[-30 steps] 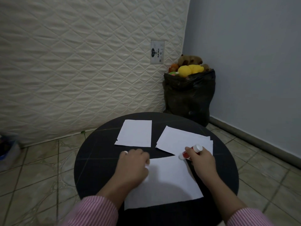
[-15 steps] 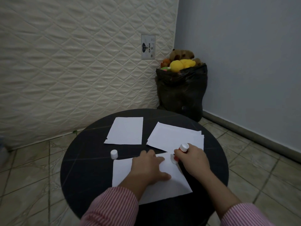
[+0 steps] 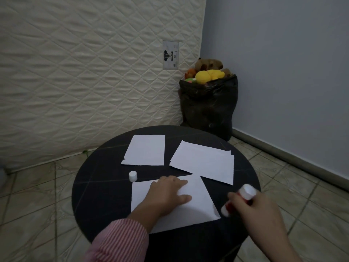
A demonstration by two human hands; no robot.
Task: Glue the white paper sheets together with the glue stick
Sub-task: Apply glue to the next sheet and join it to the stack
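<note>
A round black table (image 3: 98, 188) carries white paper. The nearest sheet (image 3: 198, 210) lies under my left hand (image 3: 166, 195), which rests flat on it with fingers spread. My right hand (image 3: 255, 210) grips the red-and-white glue stick (image 3: 238, 200), blurred, with its tip at the sheet's right edge. The stick's white cap (image 3: 132, 176) stands alone on the table, left of the sheet. A single sheet (image 3: 145, 150) lies at the back left, and a small stack of sheets (image 3: 204, 161) at the back right.
A quilted mattress (image 3: 85, 72) leans against the wall behind the table. A black bag (image 3: 207, 106) full of soft toys stands in the corner. Tiled floor surrounds the table.
My right hand has carried the glue stick from the sheet's upper right edge down to its lower right edge. My left hand stays pressed on the sheet. The camera has shifted.
</note>
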